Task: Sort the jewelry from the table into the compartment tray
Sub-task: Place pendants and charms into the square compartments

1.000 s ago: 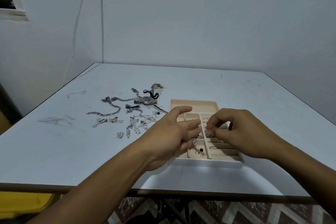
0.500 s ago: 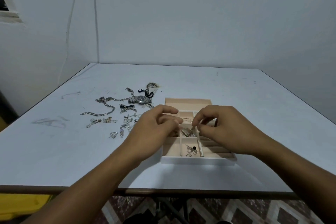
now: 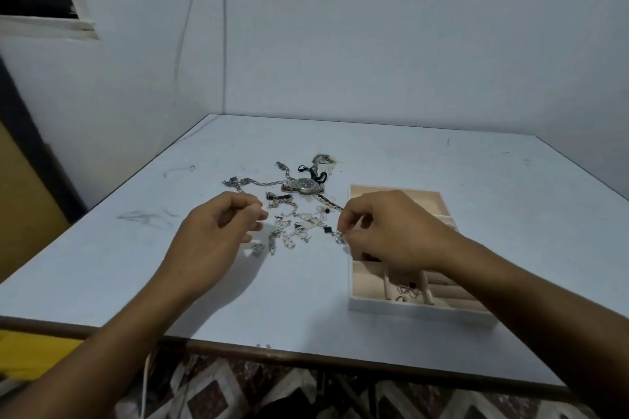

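The white-walled, beige-lined compartment tray (image 3: 408, 310) already holds a few small rings and a dark bead in its near middle cell. Half a second ago both hands worked over the tray. Now the right hand (image 3: 391, 231) hangs over the tray's left wall, thumb and forefinger pinching a short silver link chain (image 3: 340, 237). The left hand (image 3: 218, 231) has gone out left of the tray, fingers curled, thumb by forefinger; whether it holds anything I cannot tell. I judge one drop finished and the next fetch begun. Most of the tangled silver chains and clasps (image 3: 292, 228) still lie left of the tray, a steel wristwatch (image 3: 305, 184) behind them. All rest on a pale blue table (image 3: 544, 214) with scuffs, against bare pale walls (image 3: 374, 44); patterned tile floor (image 3: 211, 395) below.
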